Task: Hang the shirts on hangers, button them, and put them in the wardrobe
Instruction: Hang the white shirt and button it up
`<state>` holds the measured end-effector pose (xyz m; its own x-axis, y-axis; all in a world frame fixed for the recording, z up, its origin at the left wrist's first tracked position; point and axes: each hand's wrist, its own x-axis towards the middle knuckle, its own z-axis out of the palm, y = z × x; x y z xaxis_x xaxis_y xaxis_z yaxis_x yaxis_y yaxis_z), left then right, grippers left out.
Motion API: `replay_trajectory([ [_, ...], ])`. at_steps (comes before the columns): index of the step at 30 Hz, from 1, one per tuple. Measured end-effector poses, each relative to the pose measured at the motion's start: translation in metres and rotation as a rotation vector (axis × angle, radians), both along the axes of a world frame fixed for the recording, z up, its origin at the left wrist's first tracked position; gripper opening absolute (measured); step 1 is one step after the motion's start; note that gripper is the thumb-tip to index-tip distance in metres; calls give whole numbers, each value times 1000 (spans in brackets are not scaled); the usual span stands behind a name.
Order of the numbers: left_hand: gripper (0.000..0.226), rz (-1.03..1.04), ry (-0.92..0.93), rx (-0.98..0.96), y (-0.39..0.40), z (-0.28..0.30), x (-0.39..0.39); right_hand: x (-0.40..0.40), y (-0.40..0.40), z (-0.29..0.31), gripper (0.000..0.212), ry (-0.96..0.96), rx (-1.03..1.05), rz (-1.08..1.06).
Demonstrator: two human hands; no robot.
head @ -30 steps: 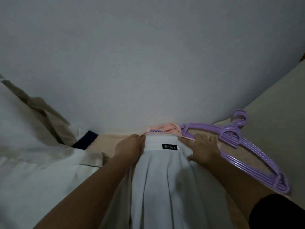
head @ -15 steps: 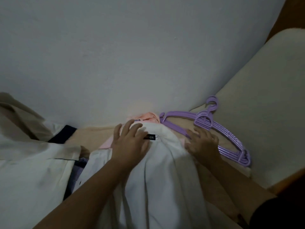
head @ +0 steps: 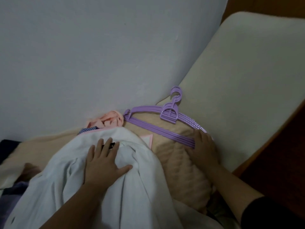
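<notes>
Pale wall fills the background above a bed covered with a beige blanket (head: 178, 156), where the work is laid out. On it the left hand (head: 103, 160) lies flat with fingers spread on the collar end of a white shirt (head: 135, 195), likely to pin the cloth in place so it does not slide while the other hand is busy. Its fingers partly cover a small black label at the neck. The right hand (head: 203, 146), well apart from the left, rests on the near end of a stack of purple hangers (head: 158, 128); its fingers reach over the bars, but whether they have closed round one cannot be told. The hangers lie just beyond and to the right of the shirt, hooks pointing away, handy for taking one off the top. Past the left hand's fingertips sits a crumpled pink garment (head: 109, 120). Judging by this, the shirt is not yet on a hanger.
</notes>
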<state>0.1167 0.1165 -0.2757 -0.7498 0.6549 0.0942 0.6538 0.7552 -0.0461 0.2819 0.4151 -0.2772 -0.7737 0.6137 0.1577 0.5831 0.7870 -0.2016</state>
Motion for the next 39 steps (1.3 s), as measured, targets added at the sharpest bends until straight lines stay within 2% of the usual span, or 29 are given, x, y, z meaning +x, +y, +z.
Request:
replay_trajectory([
  [3, 93, 3, 18, 74, -2, -14, -1, -5, 0, -5, 83, -45, 43, -22],
  [12, 94, 11, 29, 128, -3, -26, -4, -20, 10, -14, 83, -51, 109, -28],
  [16, 93, 7, 18, 127, -2, -25, -4, -26, 11, -9, 95, -37, 119, -72],
  [22, 94, 6, -16, 113, -4, -18, -4, -32, -2, 5, 79, 22, 56, -145],
  [26, 91, -64, -79, 219, -15, 1, -2, -24, -10, 12, 84, 26, 15, -158],
  [29, 76, -133, -55, 361, -34, 24, 9, -17, -17, 18, 85, 36, 12, -120],
  [35, 55, 95, 25, 480, -93, 64, 37, -14, -29, 24, 83, 72, -152, -89],
  [39, 60, 309, -82, 471, -132, 73, 46, -18, -52, 46, 109, 128, -297, -18],
])
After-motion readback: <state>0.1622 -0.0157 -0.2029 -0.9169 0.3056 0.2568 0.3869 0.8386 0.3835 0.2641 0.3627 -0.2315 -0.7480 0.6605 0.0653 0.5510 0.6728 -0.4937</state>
